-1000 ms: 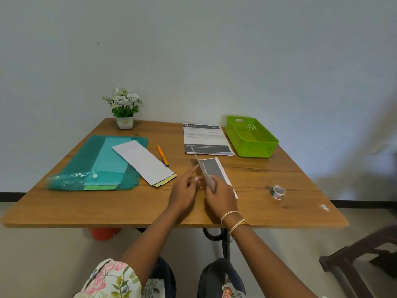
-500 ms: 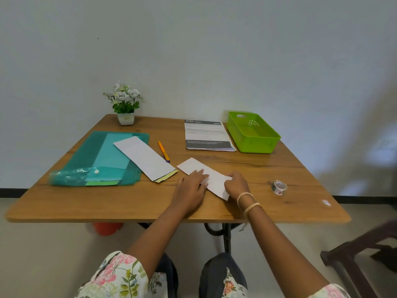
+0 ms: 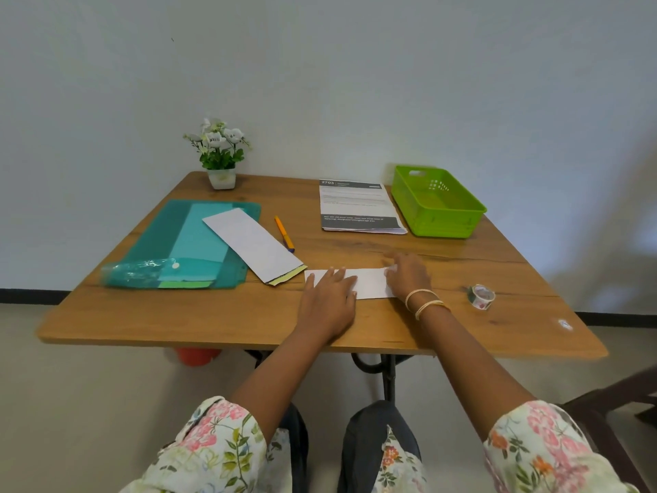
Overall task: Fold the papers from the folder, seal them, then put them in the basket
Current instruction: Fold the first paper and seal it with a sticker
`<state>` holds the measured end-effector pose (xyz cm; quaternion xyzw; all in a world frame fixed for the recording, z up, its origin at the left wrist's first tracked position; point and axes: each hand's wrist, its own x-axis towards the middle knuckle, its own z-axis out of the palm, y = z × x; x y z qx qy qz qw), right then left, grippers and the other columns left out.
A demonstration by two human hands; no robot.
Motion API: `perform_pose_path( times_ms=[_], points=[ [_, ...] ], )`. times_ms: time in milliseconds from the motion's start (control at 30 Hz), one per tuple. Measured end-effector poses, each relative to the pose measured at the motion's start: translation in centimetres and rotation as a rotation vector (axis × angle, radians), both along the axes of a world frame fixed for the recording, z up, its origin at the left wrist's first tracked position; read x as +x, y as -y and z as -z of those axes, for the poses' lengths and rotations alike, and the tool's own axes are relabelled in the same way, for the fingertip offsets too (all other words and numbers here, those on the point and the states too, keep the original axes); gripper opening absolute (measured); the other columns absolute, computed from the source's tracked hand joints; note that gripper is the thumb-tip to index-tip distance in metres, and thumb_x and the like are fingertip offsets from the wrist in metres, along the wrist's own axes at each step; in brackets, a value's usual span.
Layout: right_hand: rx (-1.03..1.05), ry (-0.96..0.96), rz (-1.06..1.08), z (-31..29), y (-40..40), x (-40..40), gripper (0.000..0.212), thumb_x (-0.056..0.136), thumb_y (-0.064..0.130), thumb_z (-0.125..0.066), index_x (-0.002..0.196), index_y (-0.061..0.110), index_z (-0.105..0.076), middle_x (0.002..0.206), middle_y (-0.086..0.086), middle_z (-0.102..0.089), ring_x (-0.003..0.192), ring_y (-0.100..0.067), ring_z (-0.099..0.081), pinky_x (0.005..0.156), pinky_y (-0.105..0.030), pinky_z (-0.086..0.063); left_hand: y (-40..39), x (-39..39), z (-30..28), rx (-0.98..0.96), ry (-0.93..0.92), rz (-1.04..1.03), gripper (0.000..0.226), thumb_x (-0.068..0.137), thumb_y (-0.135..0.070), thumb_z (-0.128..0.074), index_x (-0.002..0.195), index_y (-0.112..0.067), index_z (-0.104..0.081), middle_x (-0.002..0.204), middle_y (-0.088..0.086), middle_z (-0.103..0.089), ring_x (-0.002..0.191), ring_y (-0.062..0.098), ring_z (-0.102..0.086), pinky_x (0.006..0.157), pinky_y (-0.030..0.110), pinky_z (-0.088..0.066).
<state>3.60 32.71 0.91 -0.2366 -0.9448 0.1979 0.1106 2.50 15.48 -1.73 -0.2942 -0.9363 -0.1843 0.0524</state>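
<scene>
**Non-task items in view**

The wooden bench (image 3: 220, 314) stands against a pale wall (image 3: 320, 65). A small white pot of artificial flowers (image 3: 221, 154) sits at the far left corner. An orange pen (image 3: 283, 233) lies near the centre, pointing away from the viewer. A dark chair (image 3: 611, 403) is partly visible at the lower right, on the light floor (image 3: 89, 403). An orange-red object (image 3: 197, 355) shows below the bench's near edge; its kind cannot be told. A black skirting strip (image 3: 32, 295) runs along the wall base.
</scene>
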Motion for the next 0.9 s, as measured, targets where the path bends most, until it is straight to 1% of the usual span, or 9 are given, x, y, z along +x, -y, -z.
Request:
perform_pose_path(
  times_ms=[67,133,200,267,400,500,633,800,900],
  points=[
    [0.184,-0.052,-0.043,0.3,1.1,0.9,0.040,0.093,0.021,-0.052,0.133,0.018,-0.051,0.141,-0.011,-0.046,0.131,-0.029,-0.041,0.107,-0.042,-0.033,0.0,0.1,0.0,-0.015,0.010,-0.018,0.046,0.101,-0.032,-0.032,0.147,-0.026,-0.036,0.157,-0.002,-0.028,0.146,0.017,-0.019,0.118,0.047,-0.010],
    [0.202,-0.043,-0.187,0.8,2.4,1.7,0.049,0.097,0.026,-0.045,0.144,0.013,-0.037,0.155,-0.009,-0.029,0.144,-0.025,-0.024,0.115,-0.042,-0.022,-0.1,0.0,0.0,-0.046,0.015,-0.022,0.048,0.102,-0.030,-0.029,0.150,-0.023,-0.030,0.158,-0.002,-0.023,0.147,0.016,-0.016,0.119,0.046,-0.008],
    [0.164,0.054,-0.340,1.5,3.6,2.3,0.054,0.100,0.029,-0.035,0.150,0.012,-0.025,0.159,-0.006,-0.018,0.147,-0.020,-0.015,0.119,-0.039,-0.017,-0.1,-0.1,0.0,-0.070,0.031,-0.025,0.050,0.102,-0.030,-0.026,0.152,-0.022,-0.024,0.160,-0.003,-0.018,0.148,0.015,-0.012,0.119,0.046,-0.006],
    [0.192,0.141,-0.418,2.1,4.2,2.8,0.055,0.101,0.032,-0.028,0.153,0.014,-0.018,0.161,-0.005,-0.012,0.148,-0.018,-0.011,0.120,-0.038,-0.014,-0.2,-0.2,0.1,-0.082,0.049,-0.023,0.051,0.103,-0.030,-0.025,0.153,-0.021,-0.021,0.161,-0.003,-0.014,0.148,0.015,-0.009,0.120,0.045,-0.005],
    [0.236,0.235,-0.387,2.3,3.6,2.8,0.059,0.102,0.040,-0.022,0.154,0.014,-0.009,0.162,-0.004,-0.004,0.149,-0.017,-0.004,0.120,-0.037,-0.008,-0.2,-0.1,0.1,-0.095,0.060,-0.027,0.052,0.102,-0.029,-0.024,0.153,-0.020,-0.018,0.161,-0.004,-0.011,0.148,0.014,-0.006,0.120,0.043,-0.003],
    [0.243,0.283,-0.330,2.3,2.4,2.6,0.063,0.101,0.045,-0.020,0.154,0.013,-0.006,0.162,-0.006,-0.001,0.149,-0.019,-0.003,0.120,-0.038,-0.008,-0.1,-0.1,0.2,-0.086,0.058,-0.033,0.051,0.102,-0.027,-0.024,0.153,-0.021,-0.019,0.161,-0.005,-0.011,0.148,0.014,-0.006,0.120,0.043,-0.004],
    [0.253,0.296,-0.254,2.8,0.6,2.8,0.065,0.101,0.046,-0.019,0.154,0.012,-0.006,0.162,-0.007,-0.001,0.149,-0.022,-0.003,0.121,-0.038,-0.009,-0.2,-0.1,0.1,-0.082,0.053,-0.035,0.051,0.102,-0.027,-0.025,0.153,-0.021,-0.019,0.161,-0.004,-0.012,0.148,0.015,-0.007,0.120,0.044,-0.007],
    [0.263,0.284,-0.232,3.0,0.1,3.0,0.064,0.101,0.046,-0.019,0.153,0.011,-0.007,0.161,-0.008,-0.003,0.149,-0.022,-0.005,0.121,-0.038,-0.009,-0.3,-0.1,0.2,-0.069,0.050,-0.048,0.051,0.102,-0.027,-0.026,0.153,-0.021,-0.020,0.161,-0.003,-0.013,0.148,0.015,-0.008,0.121,0.044,-0.007],
    [0.253,0.286,-0.219,3.0,0.2,2.9,0.064,0.101,0.046,-0.020,0.153,0.011,-0.008,0.161,-0.009,-0.004,0.149,-0.023,-0.005,0.121,-0.039,-0.010,-0.1,-0.3,0.2,-0.010,0.069,-0.047,0.050,0.102,-0.029,-0.031,0.150,-0.021,-0.028,0.159,-0.002,-0.021,0.147,0.016,-0.014,0.120,0.043,-0.012]
  ],
)
